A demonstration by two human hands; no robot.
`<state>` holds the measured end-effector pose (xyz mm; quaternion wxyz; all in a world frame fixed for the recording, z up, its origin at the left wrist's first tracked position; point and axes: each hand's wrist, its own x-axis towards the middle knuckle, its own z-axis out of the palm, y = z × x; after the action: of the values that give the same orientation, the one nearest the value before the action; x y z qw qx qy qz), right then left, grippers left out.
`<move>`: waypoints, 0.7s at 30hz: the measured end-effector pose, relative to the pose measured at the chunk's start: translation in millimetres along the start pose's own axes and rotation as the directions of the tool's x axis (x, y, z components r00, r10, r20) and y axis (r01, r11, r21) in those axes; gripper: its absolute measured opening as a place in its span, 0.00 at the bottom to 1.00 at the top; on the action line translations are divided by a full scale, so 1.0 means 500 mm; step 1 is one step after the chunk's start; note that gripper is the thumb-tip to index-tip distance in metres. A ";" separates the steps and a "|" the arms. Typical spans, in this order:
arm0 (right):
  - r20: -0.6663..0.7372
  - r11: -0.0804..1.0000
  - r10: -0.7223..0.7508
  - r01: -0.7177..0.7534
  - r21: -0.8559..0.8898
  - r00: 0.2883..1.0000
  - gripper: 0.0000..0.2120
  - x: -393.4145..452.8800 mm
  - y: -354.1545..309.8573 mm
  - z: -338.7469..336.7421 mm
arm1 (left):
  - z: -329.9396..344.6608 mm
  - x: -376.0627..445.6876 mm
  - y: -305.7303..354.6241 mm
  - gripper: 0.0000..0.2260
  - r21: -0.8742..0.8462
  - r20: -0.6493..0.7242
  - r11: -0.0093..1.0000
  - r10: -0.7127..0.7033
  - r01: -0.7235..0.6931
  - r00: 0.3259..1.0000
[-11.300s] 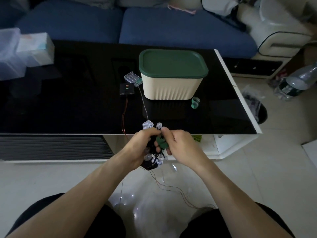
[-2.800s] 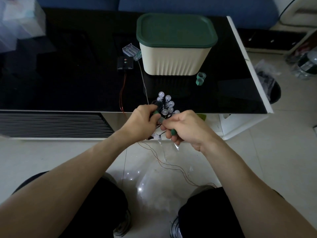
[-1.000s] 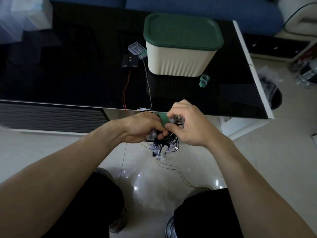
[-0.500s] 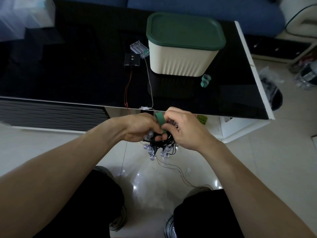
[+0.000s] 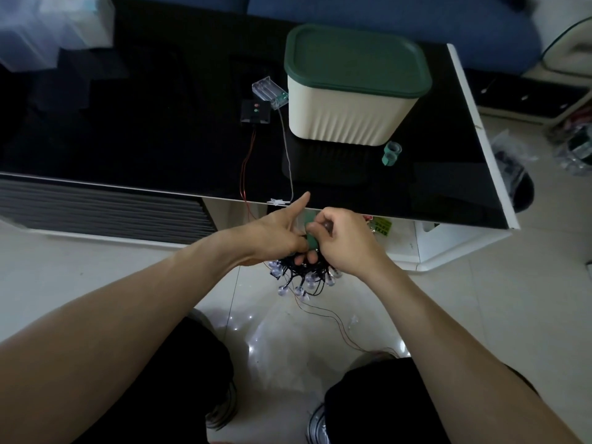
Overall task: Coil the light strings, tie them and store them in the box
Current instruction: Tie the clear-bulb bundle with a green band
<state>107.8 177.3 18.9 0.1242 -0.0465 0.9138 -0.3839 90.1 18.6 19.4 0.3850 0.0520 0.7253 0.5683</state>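
Both hands meet just in front of the near edge of the black tabletop; the left hand has its forefinger stretched out straight toward the tabletop edge while its lower fingers curl under and grip the coiled light string; the right hand has its fingers curled tight, pinching a green tie that sits between the two hands, against the top of the bundle; the clear bulbs and black wire of the coil hang just below the fingers of both hands, over the pale floor. Thin red wires run from under the fingers down to the floor and also up over the tabletop edge to a small black controller; beside it lies a clear battery case, whose own pale wire trails back to the edge near the outstretched forefinger. Beyond the fingers, farther in on the tabletop, stands the cream box with its green lid on; a second green tie lies just right of its base.
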 end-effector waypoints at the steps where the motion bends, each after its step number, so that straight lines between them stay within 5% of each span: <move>1: -0.003 1.000 0.023 -0.023 -0.005 1.000 0.07 0.003 0.002 0.002 | 0.000 0.000 -0.001 0.43 0.033 0.001 0.999 0.006 -0.006 1.000; 10: 0.061 0.890 0.316 -0.318 0.327 0.947 0.07 0.019 0.019 0.005 | 0.012 -0.003 -0.014 0.39 0.438 -0.089 0.895 0.138 -0.086 0.986; 21: 0.145 0.779 0.452 -0.469 0.416 0.880 0.02 0.031 0.038 -0.006 | 0.023 0.017 -0.033 0.11 0.680 -0.233 0.706 0.465 -0.198 0.854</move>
<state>92.2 189.8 4.1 0.2382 0.2000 0.7844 -0.5367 97.3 26.1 0.5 0.0821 0.1974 0.9122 0.3496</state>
